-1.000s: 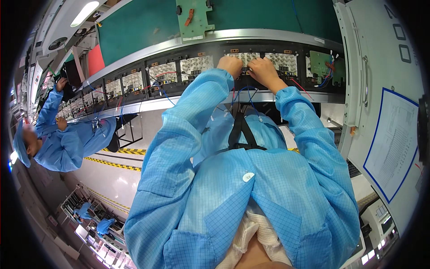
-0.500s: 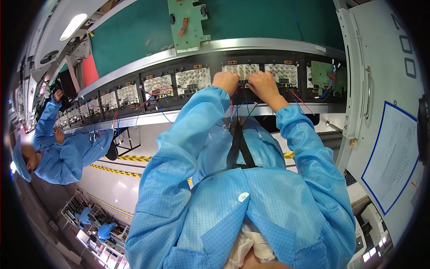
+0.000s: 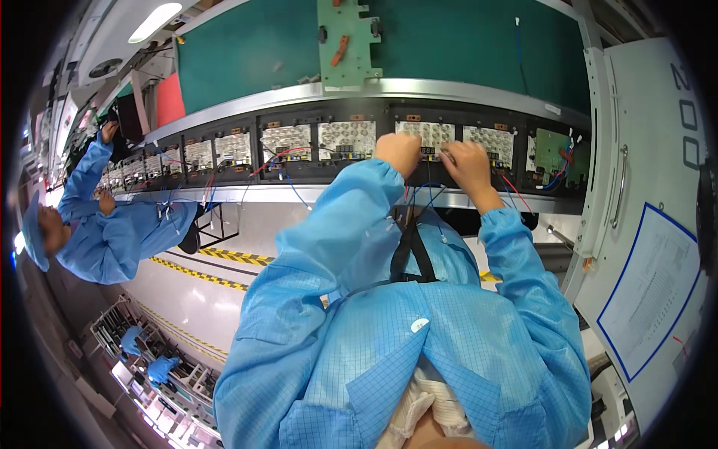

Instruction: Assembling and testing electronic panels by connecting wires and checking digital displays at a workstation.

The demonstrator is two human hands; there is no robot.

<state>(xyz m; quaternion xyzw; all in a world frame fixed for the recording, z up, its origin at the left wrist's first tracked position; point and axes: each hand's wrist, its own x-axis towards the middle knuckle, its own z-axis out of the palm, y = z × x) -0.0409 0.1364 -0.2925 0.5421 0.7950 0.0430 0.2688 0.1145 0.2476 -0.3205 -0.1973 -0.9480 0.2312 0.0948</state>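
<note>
A light-coloured circuit board (image 3: 424, 135), dotted with small round parts and carrying a small dark display, sits in the black fixture strip before me. My left hand (image 3: 399, 153) is closed at its left near corner, the fingertips hidden behind the knuckles. At the right near corner, my right hand (image 3: 470, 164) has its fingers bent together beside the display; whatever they hold is too small or hidden to name. Blue wires (image 3: 428, 187) hang below the hands over the metal rail. To the right lies a similar board (image 3: 488, 138), with a red wire (image 3: 516, 192) beneath it.
More boards (image 3: 346, 138) line the strip leftward, with loose wires. A green board (image 3: 552, 153) is at its right end. Beyond the rail (image 3: 456, 91), a large green board (image 3: 345, 52) lies on a green mat (image 3: 449, 45). A co-worker (image 3: 112, 224) works at left; a grey cabinet (image 3: 647, 127) stands right.
The whole view has shifted, so the strip appears lower and farther right. My right fingertips have drawn slightly right and nearer, off the board's display. The left hand stays at its corner.
</note>
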